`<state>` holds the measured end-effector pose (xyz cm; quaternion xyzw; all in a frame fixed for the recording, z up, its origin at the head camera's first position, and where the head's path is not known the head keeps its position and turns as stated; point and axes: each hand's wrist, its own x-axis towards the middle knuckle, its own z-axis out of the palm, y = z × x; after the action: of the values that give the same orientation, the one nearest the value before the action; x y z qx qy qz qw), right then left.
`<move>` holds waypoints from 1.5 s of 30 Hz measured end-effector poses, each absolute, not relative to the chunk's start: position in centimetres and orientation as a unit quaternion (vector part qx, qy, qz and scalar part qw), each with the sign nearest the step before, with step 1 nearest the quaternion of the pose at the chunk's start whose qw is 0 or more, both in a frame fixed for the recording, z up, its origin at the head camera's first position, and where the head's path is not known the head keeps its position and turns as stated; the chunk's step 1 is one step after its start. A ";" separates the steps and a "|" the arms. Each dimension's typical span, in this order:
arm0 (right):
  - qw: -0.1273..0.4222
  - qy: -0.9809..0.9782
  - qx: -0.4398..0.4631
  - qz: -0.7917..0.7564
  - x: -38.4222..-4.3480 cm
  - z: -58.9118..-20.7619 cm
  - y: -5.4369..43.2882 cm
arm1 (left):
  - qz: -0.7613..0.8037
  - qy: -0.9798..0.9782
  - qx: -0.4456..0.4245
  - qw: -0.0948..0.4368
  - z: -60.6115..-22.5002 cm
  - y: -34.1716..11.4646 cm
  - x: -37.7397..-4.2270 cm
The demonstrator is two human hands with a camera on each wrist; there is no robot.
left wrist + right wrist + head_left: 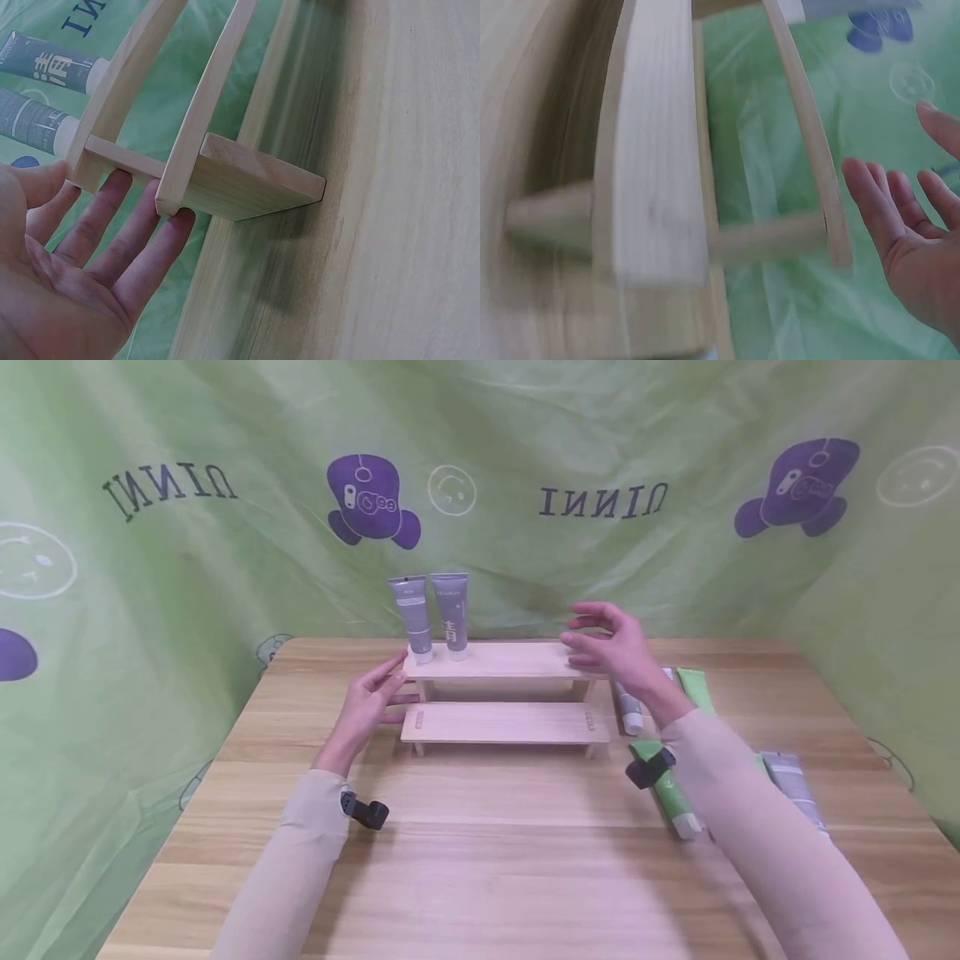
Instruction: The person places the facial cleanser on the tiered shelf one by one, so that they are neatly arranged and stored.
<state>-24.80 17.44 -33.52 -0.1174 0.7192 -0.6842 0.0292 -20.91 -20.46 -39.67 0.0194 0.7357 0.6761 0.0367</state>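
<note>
The left hand (367, 700), fingers spread, touches the left end of a two-tier wooden shelf (510, 723) on the wooden table (465, 860). The right hand (618, 647), fingers loosely spread, hovers just off the right end of the far, upper tier (517, 660). Two grey squeeze tubes (452, 617) stand caps down at that tier's left. Green tubes (672, 793) and other grey tubes (797, 785) lie right of the shelf.

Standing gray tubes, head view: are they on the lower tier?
No, both gray tubes stand cap-down on the upper tier, above and behind the lower tier.
</note>
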 end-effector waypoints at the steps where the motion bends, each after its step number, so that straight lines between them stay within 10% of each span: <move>1: 0.031 0.716 -0.114 -0.688 -24.6 -33.6 18.2 | 0.677 0.735 0.019 0.037 -39.6 -20.5 -20.9; 23: 0.038 0.730 -0.030 -0.682 -22.2 -37.8 32.9 | 0.683 0.729 0.023 0.032 -39.7 -20.4 -21.0; 45: 0.193 0.775 0.073 -0.598 -22.0 -39.2 38.2 | 0.685 0.727 0.015 0.034 -39.5 -20.3 -20.9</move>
<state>-22.02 38.17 -39.22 0.0732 0.7746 -0.5977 0.1933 -20.88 -20.30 -39.50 0.0152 0.7275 0.6851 0.0342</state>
